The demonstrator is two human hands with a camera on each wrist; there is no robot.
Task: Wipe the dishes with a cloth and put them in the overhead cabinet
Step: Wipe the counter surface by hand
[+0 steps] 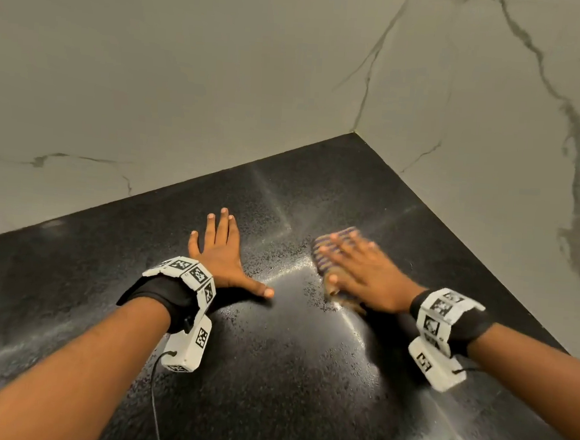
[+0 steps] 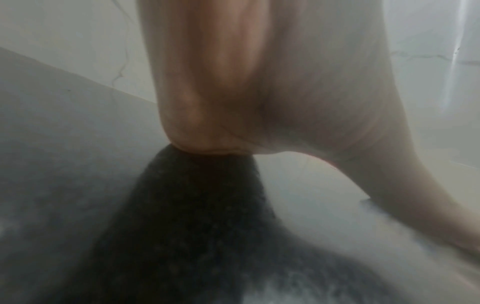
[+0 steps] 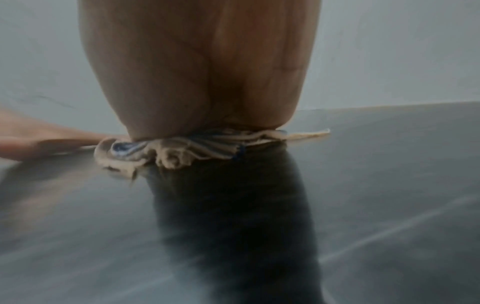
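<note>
Black speckled countertop (image 1: 289,357) in a corner of marble-look walls (image 1: 154,73), w/ no dishes or cabinet in view. Left hand (image 1: 223,249) lies flat, fingers straight, holding nothing. Right hand (image 1: 363,276) presses flat on the striped cloth (image 1: 327,253), blurred, against the counter. Judging by this, dishes are prob. put away; only counter wiping left.

Open black countertop (image 1: 271,373) all around left hand (image 1: 222,259); blocked beyond by corner walls (image 1: 189,75) (right hand (image 1: 363,276) on cloth (image 1: 327,253) just beside).

left hand (image 1: 222,256) flat (fingers spread), right hand (image 1: 363,276) flat
</note>
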